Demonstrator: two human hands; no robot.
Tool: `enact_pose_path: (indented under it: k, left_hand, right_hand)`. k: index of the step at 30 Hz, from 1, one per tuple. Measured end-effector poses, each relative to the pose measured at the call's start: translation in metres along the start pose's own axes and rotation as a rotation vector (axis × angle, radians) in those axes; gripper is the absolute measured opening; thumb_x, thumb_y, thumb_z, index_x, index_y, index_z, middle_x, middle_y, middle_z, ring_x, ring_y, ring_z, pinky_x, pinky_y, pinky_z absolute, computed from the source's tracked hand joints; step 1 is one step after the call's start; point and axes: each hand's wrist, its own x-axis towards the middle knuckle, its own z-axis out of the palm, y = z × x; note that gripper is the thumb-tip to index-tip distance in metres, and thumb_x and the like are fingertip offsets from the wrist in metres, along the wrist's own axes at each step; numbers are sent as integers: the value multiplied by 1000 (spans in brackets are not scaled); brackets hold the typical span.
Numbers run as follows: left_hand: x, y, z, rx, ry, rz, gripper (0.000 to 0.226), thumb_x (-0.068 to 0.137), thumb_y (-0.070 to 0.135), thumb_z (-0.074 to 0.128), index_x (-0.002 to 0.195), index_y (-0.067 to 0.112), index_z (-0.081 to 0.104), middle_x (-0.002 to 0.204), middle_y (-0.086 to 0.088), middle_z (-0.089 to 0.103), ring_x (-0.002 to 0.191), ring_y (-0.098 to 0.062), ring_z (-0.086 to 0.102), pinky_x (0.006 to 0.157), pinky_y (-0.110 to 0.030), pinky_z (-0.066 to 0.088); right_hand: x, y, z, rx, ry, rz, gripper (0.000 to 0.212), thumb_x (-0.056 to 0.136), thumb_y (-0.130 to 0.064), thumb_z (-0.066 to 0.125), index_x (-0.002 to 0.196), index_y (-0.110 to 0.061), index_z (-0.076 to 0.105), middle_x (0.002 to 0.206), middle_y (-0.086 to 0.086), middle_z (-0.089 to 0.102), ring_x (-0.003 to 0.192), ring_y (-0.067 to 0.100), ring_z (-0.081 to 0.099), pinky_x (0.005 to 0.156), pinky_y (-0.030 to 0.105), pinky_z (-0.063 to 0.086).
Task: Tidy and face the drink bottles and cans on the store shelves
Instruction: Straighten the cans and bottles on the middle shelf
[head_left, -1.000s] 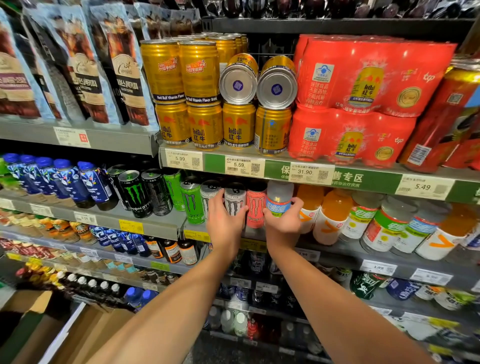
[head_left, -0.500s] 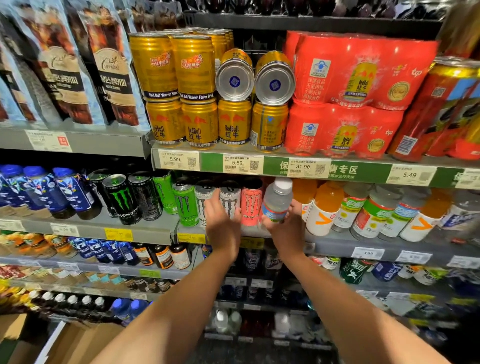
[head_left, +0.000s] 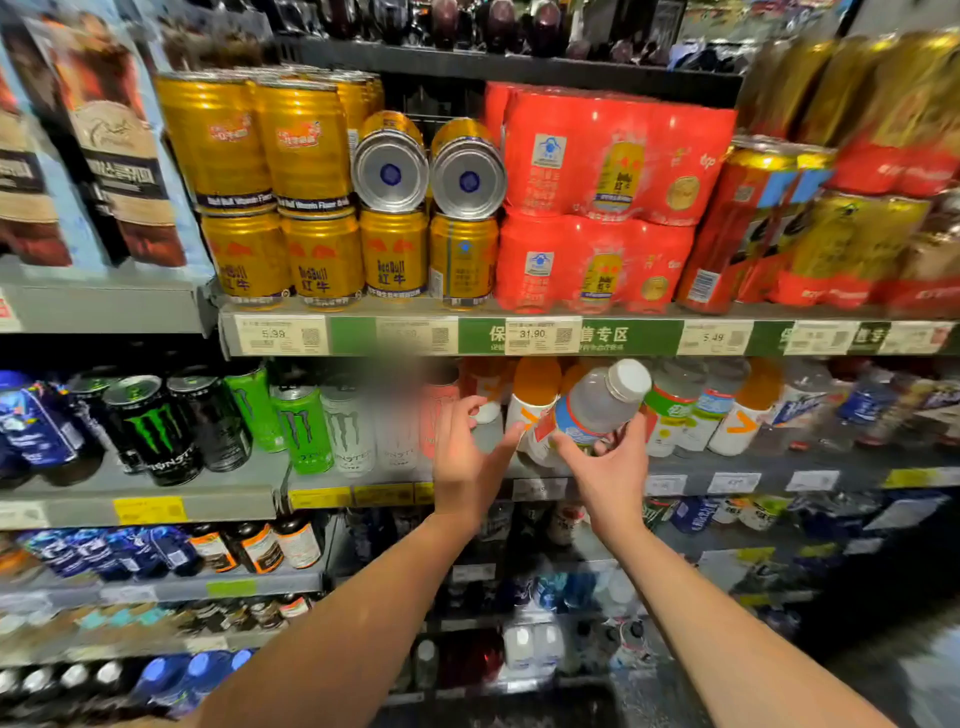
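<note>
One head-worn wide-angle camera looked forward and slightly down, close to the grey metal drink shelves (head_left: 156, 501).

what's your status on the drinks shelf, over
Right hand grips clear white-capped plastic bottle, tilted, off the shelf. Left hand open, empty, beside it. Orange-topped bottles stand right behind.
</note>
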Motion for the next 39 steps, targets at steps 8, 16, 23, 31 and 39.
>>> enact_pose_path:
  k: [8,16,23,31,39]
  left_hand:
    - [-14,35,96,-68,-199,72,45,80,56,71,114,30,59,99,21,48,81,4,50,74,-28,47]
    - [-41,82,220,42,-84,147,42,76,40,74,105,10,68,95,6,60,82,-14,60,80,-29,53]
    - [-64,115,314,33,-96,-68,45,79,30,82,119,17,64,111,3,63,100,-12,61,91,-31,51]
    - [-65,133,378,170,37,-204,64,80,10,76,140,10,53,133,-7,59,123,-20,55,107,-25,41]
    - [-63,142,407,206,205,-302,67,79,20,82,137,12,49,129,-6,55,120,-22,55,104,-42,47]
  right_hand:
    - [29,20,-89,60,111,59,64,75,-1,82,126,-17,47,104,-3,64,78,-10,63,75,13,52]
    - [83,58,-206,-21,189,15,64,61,-23,86,113,-17,49,100,-8,70,92,17,71,81,48,59]
    - [129,81,-292,-48,107,-30,64,64,-60,82,105,-20,55,98,-10,67,88,5,66,79,22,54]
    - [163,100,-344,-61,22,58,63,57,-35,82,110,-22,49,103,-2,69,91,12,69,80,36,58]
    - [182,112,-367,-55,-26,56,65,64,-10,90,111,-22,47,100,-22,61,85,-17,61,73,9,47]
